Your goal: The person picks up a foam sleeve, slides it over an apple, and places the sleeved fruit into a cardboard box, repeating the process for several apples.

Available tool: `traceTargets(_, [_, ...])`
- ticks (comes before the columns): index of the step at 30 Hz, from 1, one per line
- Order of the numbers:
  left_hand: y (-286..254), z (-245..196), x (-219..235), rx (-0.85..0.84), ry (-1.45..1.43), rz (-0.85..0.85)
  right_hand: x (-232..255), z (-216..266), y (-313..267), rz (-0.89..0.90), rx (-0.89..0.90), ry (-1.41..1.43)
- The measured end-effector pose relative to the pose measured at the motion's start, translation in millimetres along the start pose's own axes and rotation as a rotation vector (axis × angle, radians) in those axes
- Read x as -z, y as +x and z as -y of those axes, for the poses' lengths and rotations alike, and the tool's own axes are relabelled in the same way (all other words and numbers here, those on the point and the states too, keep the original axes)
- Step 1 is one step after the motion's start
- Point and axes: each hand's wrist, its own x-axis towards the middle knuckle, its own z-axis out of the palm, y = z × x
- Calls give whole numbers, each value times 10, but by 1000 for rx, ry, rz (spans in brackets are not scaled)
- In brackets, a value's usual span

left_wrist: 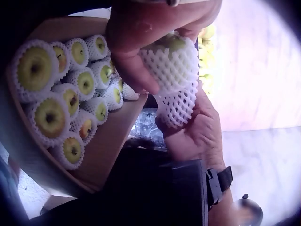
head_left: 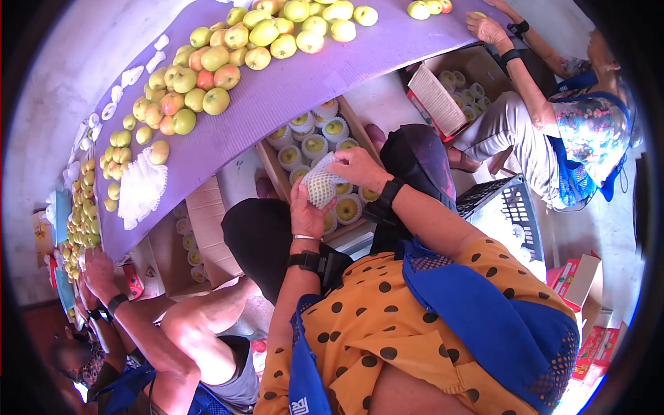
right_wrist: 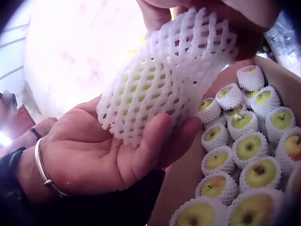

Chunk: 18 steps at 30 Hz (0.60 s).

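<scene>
A yellow-green apple (right_wrist: 141,89) sits inside a white foam net sleeve (head_left: 319,188), held above an open carton. My left hand (head_left: 308,216) grips the netted apple from below, thumb and fingers curled round it, as the right wrist view shows. My right hand (head_left: 358,169) holds the loose end of the sleeve, which extends past the apple. Part of the apple's bare skin shows at the sleeve's opening in the left wrist view. Below, the carton (left_wrist: 120,146) holds rows of apples in the same white netting (right_wrist: 249,147).
A purple-covered table (head_left: 290,90) bears many loose apples (head_left: 214,59) and a stack of foam nets (head_left: 143,188). One person (head_left: 581,131) sits at right near another carton (head_left: 436,100); another person's knee (head_left: 200,335) is at left. A black crate (head_left: 529,218) stands beside me.
</scene>
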Motion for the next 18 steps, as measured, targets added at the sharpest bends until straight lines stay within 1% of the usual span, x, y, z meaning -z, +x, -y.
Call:
traceTargets(1, [7,4,7,0,-1,0,-8,22,-7,9,-7,70])
traceTargets(2, [16,15,20,23,-49,22,-29,8,-3,9,-8,68])
traceTargets(4, [25,38,42,46,-96,44,-75,-37,7,-117,167,127])
traceTargets(5, [28,42,41,46,-108,73,-75,-43,5,-117,168,127])
traceTargets(6, [30,44,42,46,-119,103,-75,-47,0,-68,157,128])
traceTargets(7, [31,51,39,45,-119,103,-75,-48,-2,-18,145,129])
traceTargets(8, [26,57,28,34,-60,61,-68,-10,-12,-18,146,129])
traceTargets(9, [22,59,23,23,-1,19,-56,45,-30,-22,130,57])
traceTargets(10, [23,62,36,23,1,20,-64,66,-47,-28,116,-14])
traceTargets(11, [26,60,42,43,26,-21,-90,47,-49,-28,114,-14])
traceTargets(12, [32,61,43,62,50,-62,-128,12,-39,-106,195,-92])
traceTargets(13, [38,68,42,63,50,-61,-169,-23,-28,-183,277,-171])
traceTargets(14, [45,80,36,68,109,-113,-210,-53,-15,-183,277,-171])
traceTargets(15, [54,93,30,73,167,-164,-252,-80,-1,-255,395,-291])
traceTargets(16, [63,107,22,72,167,-165,-286,-109,5,-328,513,-410])
traceTargets(17, [69,125,13,74,172,-190,-294,-62,-21,-327,513,-410])
traceTargets(18, [73,136,12,75,178,-216,-305,-16,-52,-278,517,-462])
